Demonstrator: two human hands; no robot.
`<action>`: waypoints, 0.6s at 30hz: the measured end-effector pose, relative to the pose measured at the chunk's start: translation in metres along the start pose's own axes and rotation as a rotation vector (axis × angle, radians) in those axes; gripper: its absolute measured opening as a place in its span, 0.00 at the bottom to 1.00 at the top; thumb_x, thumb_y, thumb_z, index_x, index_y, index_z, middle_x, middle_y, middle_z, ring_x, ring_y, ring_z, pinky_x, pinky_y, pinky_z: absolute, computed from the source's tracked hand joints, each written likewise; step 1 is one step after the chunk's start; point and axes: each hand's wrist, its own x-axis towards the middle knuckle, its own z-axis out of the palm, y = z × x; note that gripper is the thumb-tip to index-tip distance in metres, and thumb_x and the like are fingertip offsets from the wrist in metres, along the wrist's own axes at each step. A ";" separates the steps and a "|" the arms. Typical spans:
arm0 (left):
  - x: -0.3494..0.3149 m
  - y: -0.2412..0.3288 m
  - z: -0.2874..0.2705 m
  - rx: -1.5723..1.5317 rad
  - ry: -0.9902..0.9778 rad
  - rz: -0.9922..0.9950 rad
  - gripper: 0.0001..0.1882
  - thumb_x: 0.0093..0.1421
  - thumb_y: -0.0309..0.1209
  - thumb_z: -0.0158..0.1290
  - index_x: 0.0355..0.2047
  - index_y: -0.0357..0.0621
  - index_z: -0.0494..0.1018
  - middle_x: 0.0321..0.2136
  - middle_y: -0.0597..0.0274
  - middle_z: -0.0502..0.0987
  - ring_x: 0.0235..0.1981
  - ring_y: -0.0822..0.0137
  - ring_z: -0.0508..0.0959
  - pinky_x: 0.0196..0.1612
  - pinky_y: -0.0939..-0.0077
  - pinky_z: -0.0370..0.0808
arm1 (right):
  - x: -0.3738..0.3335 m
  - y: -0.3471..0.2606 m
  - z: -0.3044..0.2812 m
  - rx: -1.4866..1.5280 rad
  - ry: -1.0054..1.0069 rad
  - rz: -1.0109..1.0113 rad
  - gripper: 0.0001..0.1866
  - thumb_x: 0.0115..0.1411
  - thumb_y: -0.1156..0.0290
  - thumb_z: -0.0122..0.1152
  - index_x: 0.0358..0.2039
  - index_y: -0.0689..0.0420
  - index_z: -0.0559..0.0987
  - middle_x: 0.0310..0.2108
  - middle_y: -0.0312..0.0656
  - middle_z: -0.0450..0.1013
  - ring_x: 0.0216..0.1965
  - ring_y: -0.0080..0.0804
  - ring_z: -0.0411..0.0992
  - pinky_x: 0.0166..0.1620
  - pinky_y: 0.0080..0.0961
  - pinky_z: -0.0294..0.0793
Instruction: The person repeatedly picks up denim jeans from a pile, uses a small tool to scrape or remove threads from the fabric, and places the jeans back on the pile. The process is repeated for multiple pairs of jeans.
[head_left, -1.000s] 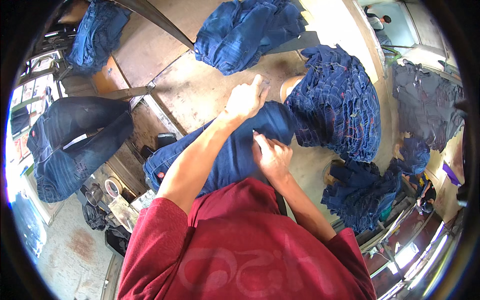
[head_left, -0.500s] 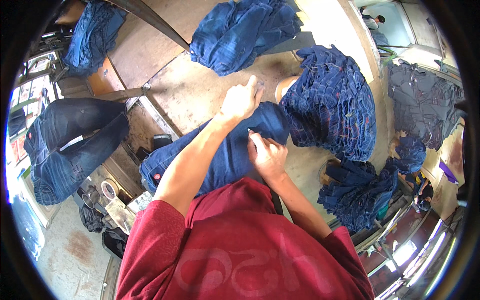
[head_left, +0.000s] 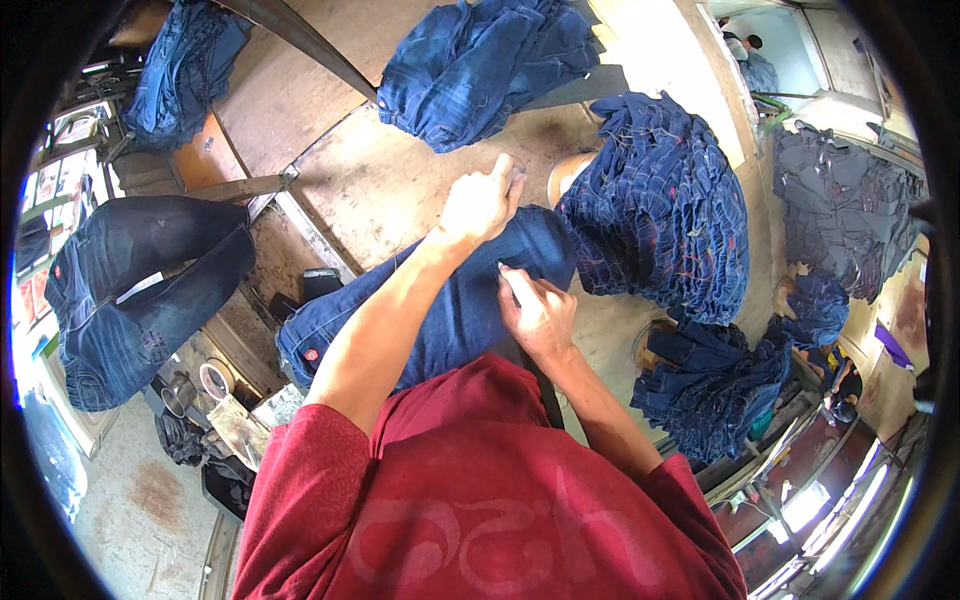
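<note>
A pair of dark blue jeans (head_left: 455, 310) lies flat across the brown tabletop (head_left: 390, 195), directly under both hands. The left hand (head_left: 480, 200) presses down near the garment's far end, its grip loosely curled with fingers resting on the denim rather than clasping it. The right hand (head_left: 538, 315) rests on the cloth nearer the body; whether its narrow grip pinches fabric cannot be told. Stacked jeans (head_left: 660, 215) sit just beside.

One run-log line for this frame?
left hand pressing jeans flat | right hand on same jeans, small tool possibly held | denim stack beside | workbench
</note>
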 end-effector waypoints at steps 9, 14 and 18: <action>-0.001 0.002 -0.002 0.024 0.027 0.027 0.13 0.74 0.42 0.55 0.48 0.47 0.72 0.19 0.42 0.80 0.22 0.38 0.83 0.28 0.42 0.80 | -0.004 -0.001 -0.016 0.043 -0.050 0.055 0.04 0.61 0.72 0.70 0.37 0.51 0.84 0.20 0.42 0.79 0.21 0.40 0.80 0.25 0.37 0.78; -0.002 0.000 0.000 0.016 0.021 0.020 0.13 0.74 0.42 0.55 0.49 0.49 0.72 0.18 0.42 0.79 0.22 0.38 0.83 0.29 0.43 0.80 | 0.002 0.003 -0.008 0.034 -0.037 0.012 0.05 0.62 0.73 0.70 0.38 0.52 0.84 0.20 0.42 0.79 0.20 0.41 0.80 0.25 0.37 0.79; -0.002 0.000 0.002 0.017 0.032 0.012 0.13 0.74 0.43 0.55 0.52 0.51 0.72 0.18 0.41 0.79 0.23 0.37 0.82 0.30 0.42 0.79 | -0.002 0.004 -0.011 -0.011 -0.060 -0.019 0.04 0.63 0.71 0.70 0.38 0.49 0.82 0.19 0.38 0.78 0.19 0.39 0.79 0.22 0.38 0.77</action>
